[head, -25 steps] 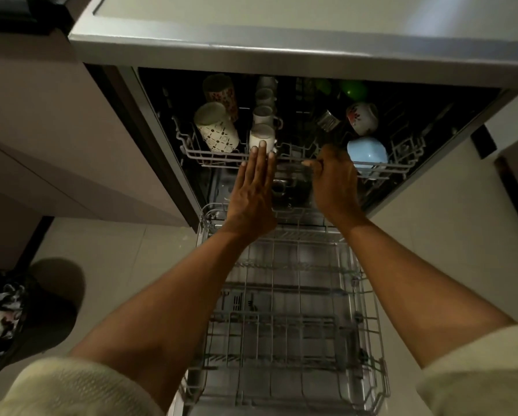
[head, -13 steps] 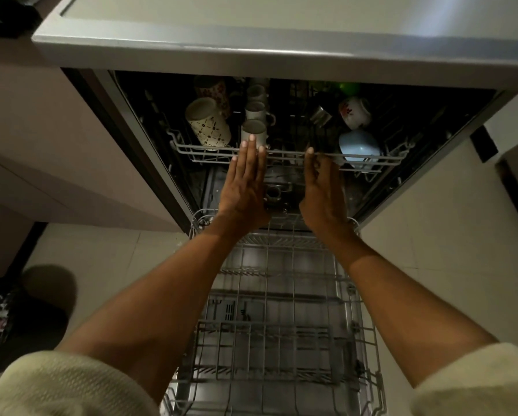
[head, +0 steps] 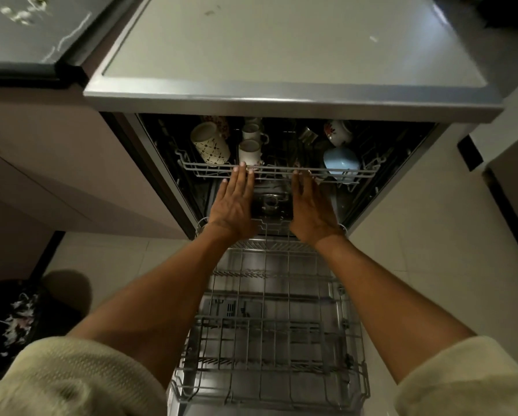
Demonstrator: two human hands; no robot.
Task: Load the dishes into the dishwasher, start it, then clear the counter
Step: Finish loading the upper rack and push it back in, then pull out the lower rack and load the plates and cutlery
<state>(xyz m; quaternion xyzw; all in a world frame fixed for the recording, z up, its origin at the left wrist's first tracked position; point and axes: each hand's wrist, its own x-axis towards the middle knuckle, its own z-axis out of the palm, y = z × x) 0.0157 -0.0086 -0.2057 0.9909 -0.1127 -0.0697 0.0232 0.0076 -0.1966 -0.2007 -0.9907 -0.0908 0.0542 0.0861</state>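
A: Entry, upper rack [head: 209, 169]. Sits mostly inside the dishwasher [head: 149, 163], front rail just proud of the opening. Load: patterned mug [head: 211, 145] at 10 o'clock of the rack, two white cups [head: 249, 148] just beside it toward 12, floral cup [head: 338, 133] at 1 o'clock, blue bowl [head: 341, 160] at 3 o'clock.

B: Hands?

A: Left hand [head: 233, 202] and right hand [head: 311, 205] both flat, fingers straight, fingertips [head: 242, 167] on the front rail. Neither holds anything. Reads as pushing the rack home.

B: Lower rack?

A: Lower rack [head: 269, 331] is pulled fully out over the open door at 6 o'clock; I see no dishes in it.

B: Progress estimate?

A: Judgement: cups and bowls loaded up top, the rest pending. The lower rack must be filled or slid in, the door shut, the cycle started. Counter [head: 281, 49] at 12 o'clock shows only small specks; the darker surface [head: 26, 34] at 10 o'clock has scraps on it. Clearing not yet done, as far as visible.
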